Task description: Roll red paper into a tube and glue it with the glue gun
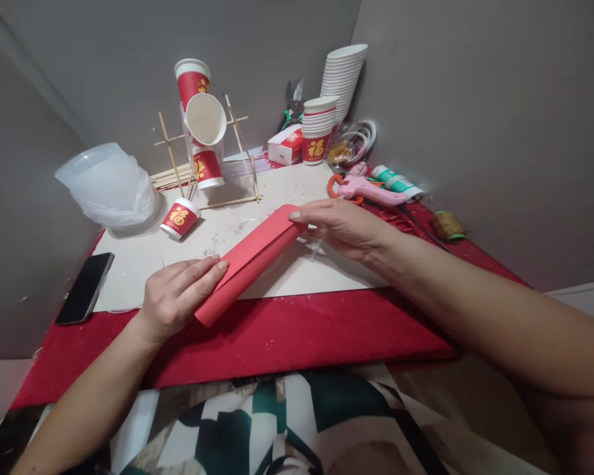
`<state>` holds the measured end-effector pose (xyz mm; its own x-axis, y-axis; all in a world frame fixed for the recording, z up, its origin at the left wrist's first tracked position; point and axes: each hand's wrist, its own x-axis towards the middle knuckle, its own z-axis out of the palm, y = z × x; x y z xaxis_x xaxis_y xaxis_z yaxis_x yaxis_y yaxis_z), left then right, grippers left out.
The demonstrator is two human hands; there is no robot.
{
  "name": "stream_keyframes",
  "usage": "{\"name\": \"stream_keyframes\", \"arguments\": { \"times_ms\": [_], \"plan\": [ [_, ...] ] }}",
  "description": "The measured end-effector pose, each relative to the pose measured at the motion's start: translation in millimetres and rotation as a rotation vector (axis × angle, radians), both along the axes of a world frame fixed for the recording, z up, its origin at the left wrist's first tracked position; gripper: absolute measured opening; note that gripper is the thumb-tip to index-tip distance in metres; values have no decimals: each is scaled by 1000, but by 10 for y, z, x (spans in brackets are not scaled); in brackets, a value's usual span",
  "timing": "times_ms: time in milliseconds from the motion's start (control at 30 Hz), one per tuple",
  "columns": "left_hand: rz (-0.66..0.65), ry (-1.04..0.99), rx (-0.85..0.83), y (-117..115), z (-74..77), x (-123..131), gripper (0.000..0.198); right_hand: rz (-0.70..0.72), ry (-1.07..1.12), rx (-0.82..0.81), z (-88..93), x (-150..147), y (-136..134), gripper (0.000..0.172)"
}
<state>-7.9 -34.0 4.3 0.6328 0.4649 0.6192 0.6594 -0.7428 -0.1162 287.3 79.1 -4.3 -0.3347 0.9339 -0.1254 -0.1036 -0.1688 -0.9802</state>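
A sheet of red paper (257, 254), rolled into a tube with its long edge overlapping, is held at a slant above the front of the table. My left hand (181, 290) grips its lower left end, the fingers lying over the top. At the upper right end, my right hand (339, 224) pinches the roll, thumb on the near side and the other fingers partly hidden behind. Beyond the roll stands a frame of thin sticks (228, 203) with red and white paper cups (208, 168) joined to it. A small cup (181, 218) leans near its left foot.
A phone (85, 288) lies at the left edge, with a bagged translucent tub (111, 188) behind it. Stacked cups (317, 142), pruning shears (293, 105), a tissue pack (284, 145), a pink glue gun (371, 190) and a thread spool (448, 226) line the back and right. Grey walls enclose the table.
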Motion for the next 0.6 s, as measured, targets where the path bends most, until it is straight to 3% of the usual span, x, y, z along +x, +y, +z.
{"name": "stream_keyframes", "arguments": {
  "times_ms": [167,367,500,600],
  "plan": [
    [64,-72,-10,48,-21,10,42,1,73,25,13,-5,-23,21],
    [254,-238,-164,155,-33,-11,53,-140,138,117,-3,54,64,17],
    [368,-605,-346,146,-7,41,44,-159,147,147,-7,108,110,16],
    [379,-943,-494,132,30,79,35,-186,167,130,20,116,96,14]
  ]
}}
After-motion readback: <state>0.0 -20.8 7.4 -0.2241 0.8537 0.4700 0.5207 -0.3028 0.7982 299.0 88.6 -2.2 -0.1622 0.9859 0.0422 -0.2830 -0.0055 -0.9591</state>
